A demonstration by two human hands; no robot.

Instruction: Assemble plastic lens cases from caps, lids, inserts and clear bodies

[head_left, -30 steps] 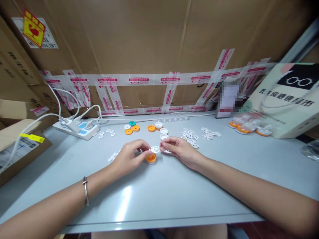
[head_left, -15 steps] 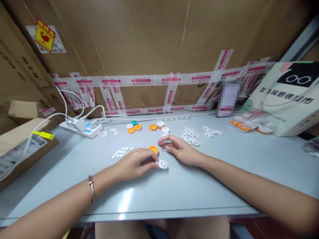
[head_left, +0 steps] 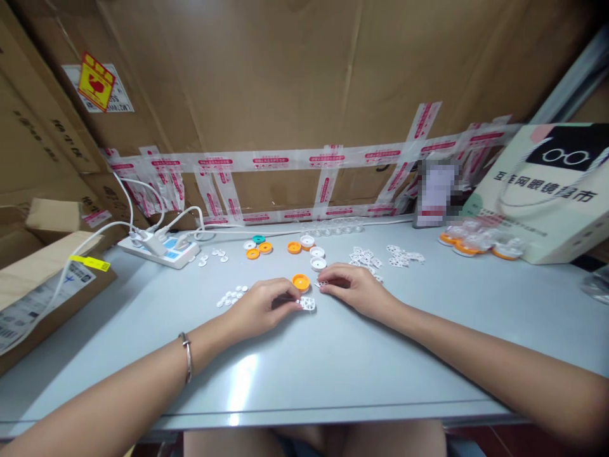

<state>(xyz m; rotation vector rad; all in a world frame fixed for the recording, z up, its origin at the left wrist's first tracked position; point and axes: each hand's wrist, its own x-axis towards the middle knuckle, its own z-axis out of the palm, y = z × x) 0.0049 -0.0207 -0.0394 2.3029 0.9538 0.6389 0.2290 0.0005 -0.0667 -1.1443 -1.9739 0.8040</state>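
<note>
My left hand (head_left: 269, 306) pinches a small white plastic piece with cut-out holes (head_left: 307, 304) by its left end, just above the table. Close behind that piece lies an orange round cap (head_left: 301, 282), its hollow side up. My right hand (head_left: 353, 285) is closed at the fingertips on a second small white openwork piece (head_left: 322, 284), to the right of the orange cap. White round caps (head_left: 318, 263) sit behind my right hand. Small white discs (head_left: 232, 296) are scattered by my left hand, which partly hides them.
Piles of white openwork pieces (head_left: 365, 256) lie behind my right hand. A power strip (head_left: 159, 249) with cables and an open carton (head_left: 57, 285) stand at left. At right are a phone (head_left: 435, 193), clear-topped orange containers (head_left: 469, 241) and a paper bag (head_left: 547, 190).
My right hand has moved slightly right and its fingertips have closed on a white openwork piece. The piece in my left hand has shifted a little upward. The camera view moved slightly.
</note>
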